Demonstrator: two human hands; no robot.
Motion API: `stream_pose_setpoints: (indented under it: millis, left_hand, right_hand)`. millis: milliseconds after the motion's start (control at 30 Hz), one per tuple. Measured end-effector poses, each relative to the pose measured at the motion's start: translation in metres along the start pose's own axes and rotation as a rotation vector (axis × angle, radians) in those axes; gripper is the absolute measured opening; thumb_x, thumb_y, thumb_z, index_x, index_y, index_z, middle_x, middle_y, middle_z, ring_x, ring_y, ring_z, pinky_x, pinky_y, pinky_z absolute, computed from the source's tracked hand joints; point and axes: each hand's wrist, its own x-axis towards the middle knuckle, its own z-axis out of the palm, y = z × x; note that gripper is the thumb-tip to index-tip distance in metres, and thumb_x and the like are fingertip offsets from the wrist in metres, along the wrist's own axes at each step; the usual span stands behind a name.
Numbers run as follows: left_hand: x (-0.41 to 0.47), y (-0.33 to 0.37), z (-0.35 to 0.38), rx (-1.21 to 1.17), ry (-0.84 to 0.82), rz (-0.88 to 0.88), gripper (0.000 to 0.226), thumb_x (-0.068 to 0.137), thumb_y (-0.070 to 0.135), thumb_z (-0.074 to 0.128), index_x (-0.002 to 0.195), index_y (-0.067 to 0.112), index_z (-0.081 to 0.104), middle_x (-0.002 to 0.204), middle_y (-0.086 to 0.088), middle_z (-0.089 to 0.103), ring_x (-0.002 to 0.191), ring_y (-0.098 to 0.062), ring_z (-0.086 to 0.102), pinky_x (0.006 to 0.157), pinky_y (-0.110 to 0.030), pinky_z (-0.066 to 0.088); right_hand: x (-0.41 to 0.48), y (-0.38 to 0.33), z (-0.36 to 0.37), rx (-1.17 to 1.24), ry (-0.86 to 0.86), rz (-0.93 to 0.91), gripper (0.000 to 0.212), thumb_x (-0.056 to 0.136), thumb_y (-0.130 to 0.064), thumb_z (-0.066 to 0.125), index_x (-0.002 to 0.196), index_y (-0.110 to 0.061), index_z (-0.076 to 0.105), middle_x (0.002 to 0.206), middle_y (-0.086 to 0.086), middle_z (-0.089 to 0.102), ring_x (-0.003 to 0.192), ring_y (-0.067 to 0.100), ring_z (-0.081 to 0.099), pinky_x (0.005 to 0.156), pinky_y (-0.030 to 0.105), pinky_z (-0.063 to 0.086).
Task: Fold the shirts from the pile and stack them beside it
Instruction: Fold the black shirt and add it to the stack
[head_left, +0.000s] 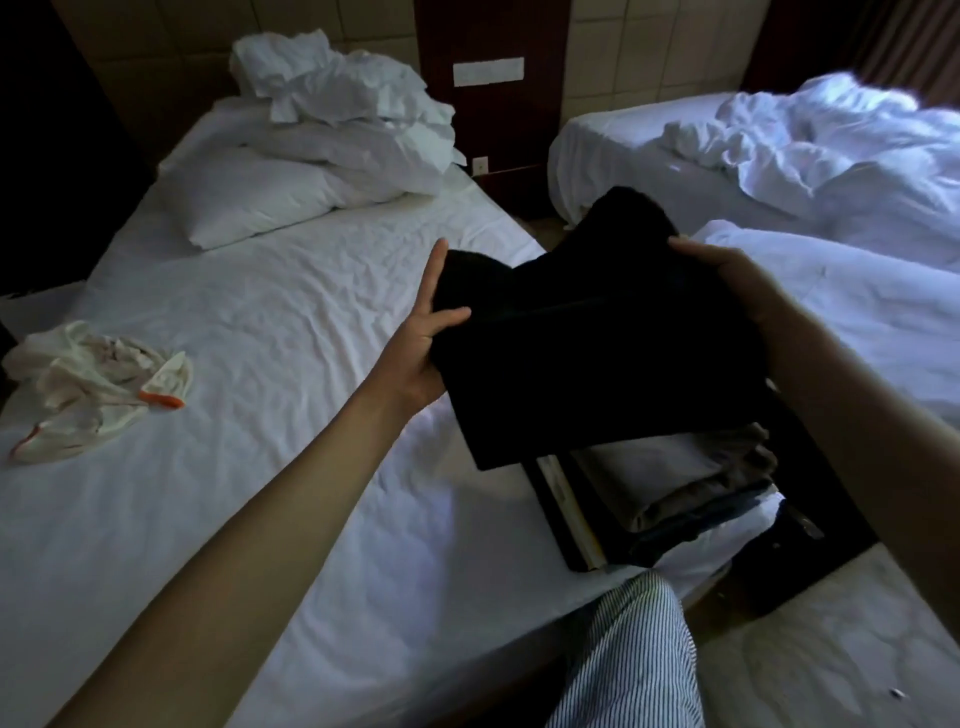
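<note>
Folded black shirt (597, 353) is up in the air over the bed (270, 312) edge, left hand (426, 338) pinching its left side thumb on top, right hand (727, 280) curled round its right corner, just above the stack of folded clothes (696, 483), crumpled white shirt (98, 384) lying well left.

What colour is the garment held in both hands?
Black. The garment shows best in the head view, the only one.
</note>
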Motion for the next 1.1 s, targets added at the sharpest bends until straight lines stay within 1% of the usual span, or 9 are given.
stream_pose_setpoints:
  millis: [67,167,233,333,433,533,633,800,1100]
  left_hand:
    - [0.021,-0.018,0.017,-0.041,0.012,0.002,0.066,0.095,-0.007,0.037,0.138,0.043,0.036,0.123,0.002,0.062,0.11,-0.02,0.06,0.084,-0.028,0.054]
    - [0.043,-0.077,0.028,0.054,0.187,-0.196,0.065,0.095,-0.003,0.042,0.143,0.038,0.028,0.126,-0.003,0.055,0.104,-0.024,0.061,0.071,-0.03,0.057]
    - [0.04,-0.122,0.021,0.142,0.302,-0.444,0.055,0.095,0.004,0.048,0.138,0.032,0.029,0.118,-0.008,0.058,0.086,-0.022,0.062,0.054,-0.027,0.055]
    - [0.019,-0.168,0.003,0.245,0.293,-0.695,0.057,0.094,0.019,0.058,0.144,0.015,0.03,0.108,-0.011,0.06,0.083,-0.024,0.062,0.056,-0.032,0.051]
    - [0.002,-0.188,0.001,0.238,0.318,-0.674,0.046,0.092,0.025,0.062,0.131,0.006,0.047,0.112,-0.012,0.061,0.093,-0.027,0.061,0.063,-0.035,0.05]
    - [-0.006,-0.188,0.01,0.236,0.322,-0.609,0.041,0.092,0.025,0.062,0.126,0.009,0.047,0.107,-0.01,0.063,0.092,-0.027,0.062,0.073,-0.04,0.054]
    - [-0.008,-0.179,0.021,0.297,0.291,-0.562,0.039,0.094,0.022,0.059,0.129,0.008,0.049,0.107,-0.006,0.064,0.091,-0.023,0.064,0.074,-0.036,0.055]
    - [-0.015,-0.157,0.045,0.107,0.228,-0.511,0.025,0.095,0.014,0.055,0.119,0.009,0.055,0.103,-0.002,0.065,0.087,-0.015,0.064,0.066,-0.026,0.055]
    - [-0.028,-0.188,0.034,0.333,0.144,-0.711,0.009,0.092,0.017,0.061,0.1,0.011,0.06,0.104,-0.005,0.066,0.092,-0.017,0.064,0.074,-0.027,0.054]
  right_hand:
    - [0.01,-0.01,-0.026,-0.078,0.006,-0.056,0.016,0.095,-0.025,0.051,0.08,-0.02,0.054,0.053,-0.013,0.062,0.048,-0.001,0.06,0.049,0.013,0.047]
    - [0.03,0.02,-0.074,-0.394,0.102,0.211,0.046,0.063,-0.047,0.08,0.088,-0.015,0.058,0.057,-0.005,0.062,0.048,0.004,0.057,0.057,0.019,0.048]
    - [0.032,0.06,-0.102,-0.559,0.11,0.413,0.033,0.078,-0.035,0.068,0.098,-0.01,0.061,0.07,0.005,0.059,0.051,0.011,0.054,0.056,0.024,0.046]
    - [0.016,0.096,-0.118,-0.63,0.169,0.46,0.04,0.094,-0.032,0.054,0.119,0.0,0.059,0.103,0.019,0.064,0.078,0.023,0.062,0.072,0.031,0.051]
    - [0.003,0.098,-0.122,-0.53,0.169,0.354,0.046,0.091,-0.037,0.056,0.119,-0.001,0.059,0.1,0.014,0.066,0.07,0.014,0.067,0.064,0.023,0.054]
    - [-0.006,0.091,-0.123,-0.608,0.08,0.355,0.052,0.074,-0.052,0.072,0.108,-0.012,0.065,0.098,0.013,0.065,0.082,0.023,0.063,0.072,0.032,0.046]
    - [-0.011,0.083,-0.123,-0.681,0.016,0.382,0.033,0.077,-0.038,0.075,0.099,-0.015,0.066,0.099,0.014,0.069,0.086,0.028,0.062,0.075,0.037,0.046]
    - [-0.018,0.061,-0.134,-0.409,0.165,0.365,0.012,0.092,-0.006,0.053,0.096,-0.014,0.061,0.064,-0.004,0.071,0.051,0.007,0.065,0.051,0.018,0.054]
    - [-0.038,0.1,-0.148,-0.538,0.163,0.621,0.04,0.09,-0.005,0.058,0.129,-0.012,0.051,0.106,0.006,0.063,0.087,0.02,0.062,0.055,0.024,0.056]
